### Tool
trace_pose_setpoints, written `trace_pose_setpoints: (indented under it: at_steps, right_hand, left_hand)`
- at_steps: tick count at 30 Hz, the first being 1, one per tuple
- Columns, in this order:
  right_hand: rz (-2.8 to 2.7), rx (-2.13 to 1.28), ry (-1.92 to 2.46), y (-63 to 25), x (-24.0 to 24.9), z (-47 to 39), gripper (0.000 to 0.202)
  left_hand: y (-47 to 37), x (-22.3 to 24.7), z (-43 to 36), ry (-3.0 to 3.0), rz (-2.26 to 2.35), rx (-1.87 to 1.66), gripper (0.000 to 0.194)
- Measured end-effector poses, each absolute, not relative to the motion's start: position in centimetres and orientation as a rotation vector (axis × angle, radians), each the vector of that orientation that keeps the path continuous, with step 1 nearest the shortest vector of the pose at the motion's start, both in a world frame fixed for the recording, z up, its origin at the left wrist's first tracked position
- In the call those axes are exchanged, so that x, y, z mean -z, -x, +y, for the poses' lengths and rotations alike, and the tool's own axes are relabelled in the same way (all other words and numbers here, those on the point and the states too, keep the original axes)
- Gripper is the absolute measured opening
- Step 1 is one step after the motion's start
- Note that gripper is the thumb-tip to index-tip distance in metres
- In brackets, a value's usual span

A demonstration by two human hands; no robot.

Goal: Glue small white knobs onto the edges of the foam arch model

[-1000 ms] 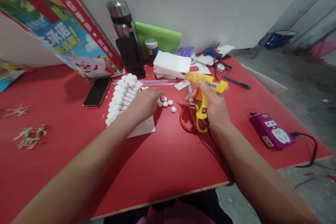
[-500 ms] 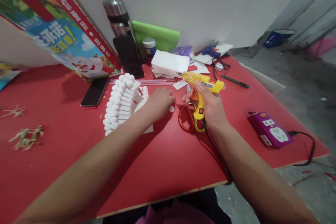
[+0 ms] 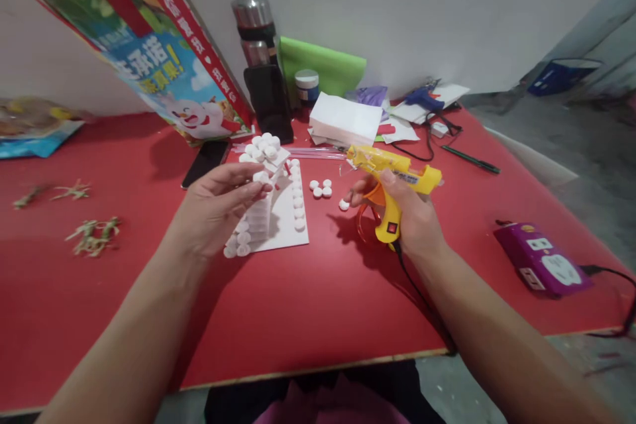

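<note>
My right hand (image 3: 415,215) is wrapped round a yellow hot glue gun (image 3: 380,162), its nozzle pointing left and its cord trailing down. My left hand (image 3: 218,205) is closed in a pinch on a small white disc (image 3: 262,177). It is beside the upper end of a white stair model (image 3: 258,222), which has rows of white discs along its side and stands on a white base board (image 3: 285,232). Several loose white discs (image 3: 320,189) lie right of the model. One more disc (image 3: 344,205) lies by the right fingers. Red-handled scissors (image 3: 365,225) are partly hidden behind the glue gun.
A phone (image 3: 206,162) lies left of the model, near a large printed box (image 3: 173,79). Behind stand a metal flask (image 3: 254,16) and stacked white paper (image 3: 345,118). A purple power socket (image 3: 541,258) and a pen (image 3: 470,159) are on the right.
My left hand has moved left from the loose discs to the model and now pinches a disc. The glue gun stays in my right hand. The view has shifted left.
</note>
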State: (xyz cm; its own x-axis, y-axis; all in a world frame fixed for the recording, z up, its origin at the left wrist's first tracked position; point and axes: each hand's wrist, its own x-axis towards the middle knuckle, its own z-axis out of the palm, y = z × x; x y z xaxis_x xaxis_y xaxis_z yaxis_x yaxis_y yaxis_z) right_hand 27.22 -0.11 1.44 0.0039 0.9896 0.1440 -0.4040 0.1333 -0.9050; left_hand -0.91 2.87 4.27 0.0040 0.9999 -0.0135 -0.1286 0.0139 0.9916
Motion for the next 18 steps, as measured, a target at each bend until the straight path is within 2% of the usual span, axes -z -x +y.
trace_pose_setpoints:
  at_steps: [5, 12, 18]
  right_hand:
    - [-1.124, -1.376, 0.836, -27.0, -0.8, -0.3, 0.034]
    - [-1.365, -1.493, 0.792, -26.5, -0.3, -1.1, 0.037]
    - [-1.413, -1.461, 0.783, -26.5, -0.2, -1.3, 0.035]
  left_hand:
    - [1.5, -3.2, 2.0, -0.777, 0.941, -1.286, 0.042]
    - [0.0, -2.1, 1.1, -0.722, 0.887, -1.156, 0.037]
    - [-0.6, -1.0, 0.6, -0.708, 0.882, -1.091, 0.034]
